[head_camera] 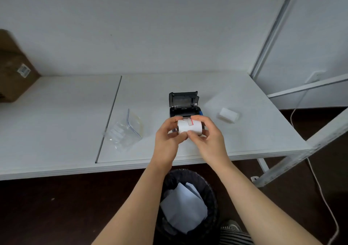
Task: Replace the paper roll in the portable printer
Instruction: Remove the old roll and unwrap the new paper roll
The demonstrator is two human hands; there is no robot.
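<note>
A white paper roll (189,126) with a red-edged sticker on its top is held just above the table between both hands. My left hand (167,139) grips its left end and my right hand (208,141) grips its right end, thumbs meeting at the front. Right behind the roll stands the black portable printer (183,103) with its lid tilted up and open. The hands hide the printer's front part.
A clear zip bag (128,128) lies to the left on the white table (244,131). Another white roll (227,115) lies to the right. A cardboard box (13,69) sits far left. Below the table edge stands a black bin (188,205) holding white paper.
</note>
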